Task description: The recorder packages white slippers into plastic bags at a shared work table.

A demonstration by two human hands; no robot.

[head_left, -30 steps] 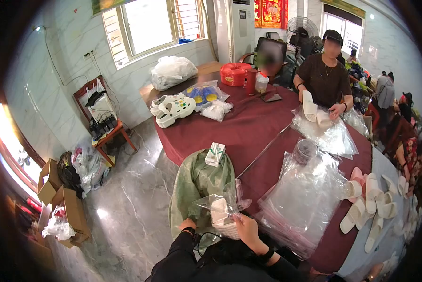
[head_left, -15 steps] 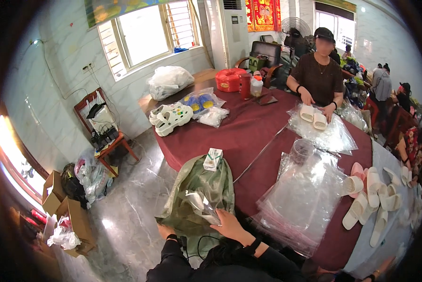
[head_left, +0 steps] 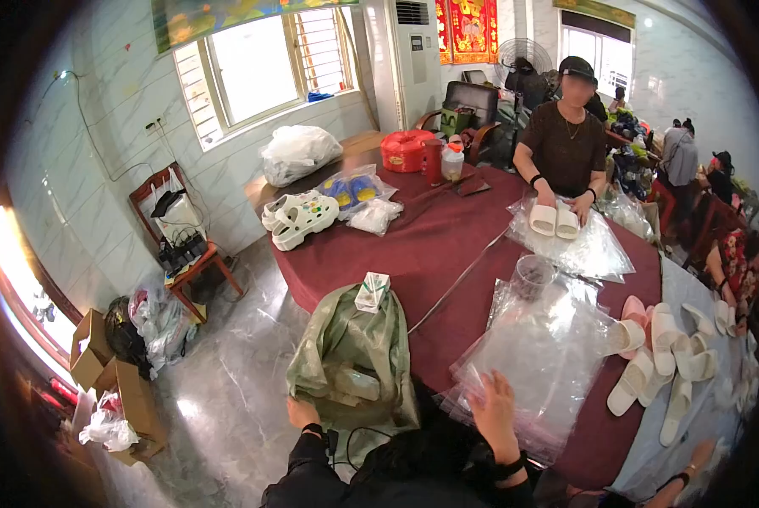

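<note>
My left hand (head_left: 302, 412) grips the near left rim of an olive-green woven sack (head_left: 312, 356), which hangs open at the table's edge. Down in the sack lies a clear-bagged pale item (head_left: 358, 383); its kind is hard to make out. Over the lower left part of a stack of clear plastic bags (head_left: 544, 347), my right hand (head_left: 495, 415) is raised with its fingers apart and nothing in it. A small white box with green marks (head_left: 373, 292) rests on the sack's far edge.
Across the dark red table (head_left: 447, 245) a person (head_left: 566, 144) handles white slippers (head_left: 555, 222) on clear bags. Loose white slippers (head_left: 663, 347) lie at the right. White clogs (head_left: 301, 218) and a red round container (head_left: 407, 151) stand farther back. Cardboard boxes (head_left: 130, 406) sit on the floor at left.
My right hand has let go of the bagged item, now lower in the sack, and moved right to above the clear bags. My left hand stays at the sack's rim.
</note>
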